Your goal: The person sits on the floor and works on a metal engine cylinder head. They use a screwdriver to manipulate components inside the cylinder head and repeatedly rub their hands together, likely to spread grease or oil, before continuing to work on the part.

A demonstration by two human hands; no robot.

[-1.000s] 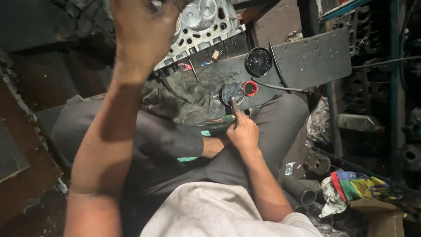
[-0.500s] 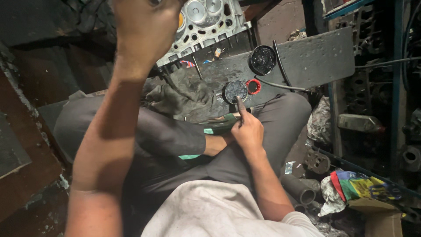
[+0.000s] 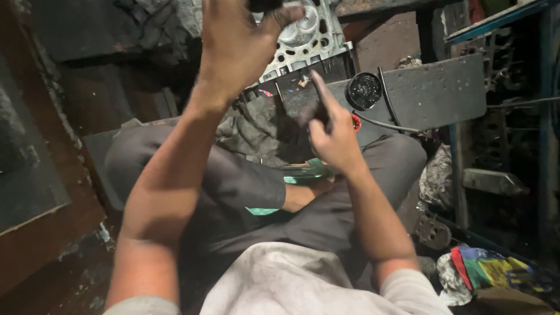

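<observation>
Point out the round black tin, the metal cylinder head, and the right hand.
round black tin [image 3: 364,91], head view: on the middle of its dark open top.
metal cylinder head [image 3: 303,36], head view: on its pale face with round holes.
right hand [image 3: 332,137], head view: on the back of the hand.

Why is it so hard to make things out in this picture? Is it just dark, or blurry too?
Both, in the head view: the light is dim and the corners sink into shadow; the left hand, raised close to the camera, is soft and cut off by the top edge; the right hand has smeared, blurred fingers; the metal cylinder head catches the brightest light.
</observation>
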